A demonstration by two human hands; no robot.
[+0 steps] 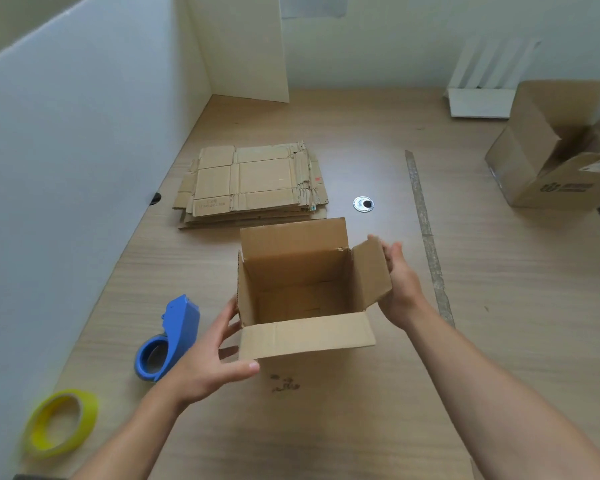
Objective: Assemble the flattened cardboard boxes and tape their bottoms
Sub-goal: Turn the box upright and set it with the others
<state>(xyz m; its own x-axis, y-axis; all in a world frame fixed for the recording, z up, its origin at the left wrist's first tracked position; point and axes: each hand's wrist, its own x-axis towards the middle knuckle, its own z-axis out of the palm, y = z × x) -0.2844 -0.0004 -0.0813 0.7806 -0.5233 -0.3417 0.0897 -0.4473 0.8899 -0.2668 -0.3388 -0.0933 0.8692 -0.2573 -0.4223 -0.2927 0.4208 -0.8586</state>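
Box: the small cardboard box (291, 251) stands upright on the surface (326, 427) straight ahead of you, mouth up, all four top flaps splayed outward.
Long axis: the wider walls run left to right across you, so the bottom seam probably runs that way too; the bottom faces the surface, and tape on it cannot be seen.
Left hand: your left hand (205, 362) is spread and relaxed, fingers against the left wall, thumb just below the front flap (305, 336).
Right hand: your right hand (402, 282) lies flat along the outside of the right flap (368, 271), fingers straight, clamping nothing.
Bracket: the box sits between your hands, one on each short side, well placed for tipping it over.
Tape: the blue tape dispenser (174, 337) lies just beside your left hand, the nearer one; the yellow tape roll (42, 445) is further left.
Supply: the stack of flattened boxes (253, 181) waits just beyond the box.
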